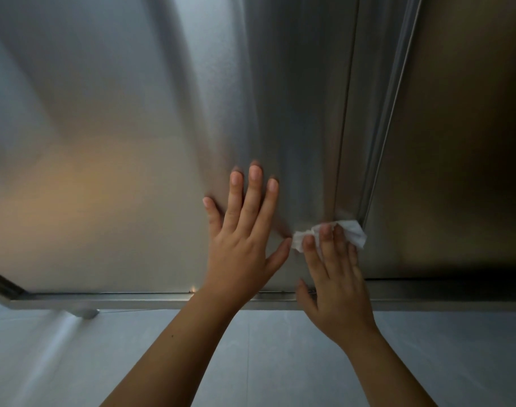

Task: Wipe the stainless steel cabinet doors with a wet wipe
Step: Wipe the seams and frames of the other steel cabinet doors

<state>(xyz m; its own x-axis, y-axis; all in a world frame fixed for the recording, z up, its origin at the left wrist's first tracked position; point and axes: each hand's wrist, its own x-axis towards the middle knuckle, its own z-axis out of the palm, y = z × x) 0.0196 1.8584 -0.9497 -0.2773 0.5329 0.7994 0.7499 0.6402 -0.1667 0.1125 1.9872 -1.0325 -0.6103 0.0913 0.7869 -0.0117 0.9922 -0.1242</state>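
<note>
left hand [241,230] flat on steel cabinet door [118,142], fingers spread. right hand [336,277] presses white wet wipe [349,233] near door's right edge.

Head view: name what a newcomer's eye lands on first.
The white wipe, low right of centre, pressed by the right hand against the steel door by its right edge. Beside it the left hand lies flat on the same door, fingers spread.

Grey brushed-steel cabinet door [118,127] upright; white wet wipe [352,234] crumpled, pressed against its right edge, low down
</note>
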